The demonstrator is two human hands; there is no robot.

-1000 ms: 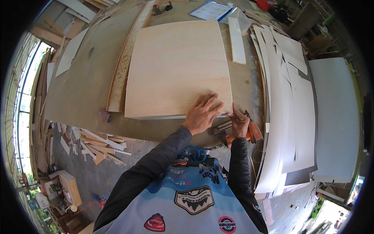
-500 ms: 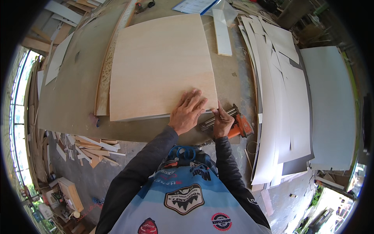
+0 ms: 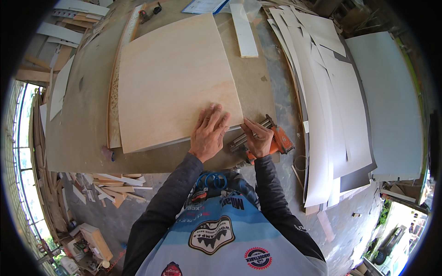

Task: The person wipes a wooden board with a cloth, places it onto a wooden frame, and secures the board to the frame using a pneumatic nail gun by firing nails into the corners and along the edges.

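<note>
Working at one corner of a pale wooden panel (image 3: 172,87) with left hand (image 3: 208,134) and right hand (image 3: 258,138)

Showing the pale wooden panel at the centre of the frame, slightly turned, on a brown worktable (image 3: 87,110), with a whitish side visible along the lower edge. Resting the left hand palm down on the top face, near the lower right corner, with fingers extended and slightly spread, closed on nothing. Bringing the right hand, with fingers bent, up to that same corner from the right; cannot tell whether gripping the edge or only touching. Holding the two hands near each other but apart.

Seeing just behind the right hand, and partly hidden by it, an orange and silver power tool (image 3: 282,140) lying on the worktable. Finding at the bottom centre a blue coiled hose (image 3: 212,181), between two dark sleeves (image 3: 269,181).

Noting along the panel's left side a long speckled strip (image 3: 113,115), and at the top centre a narrow white board (image 3: 244,32) beside a blue folder (image 3: 202,5). Making out at the right a pile of large white sheets (image 3: 329,115), and at the lower left a heap of wood offcuts (image 3: 115,186) on the grey floor (image 3: 115,216).
</note>
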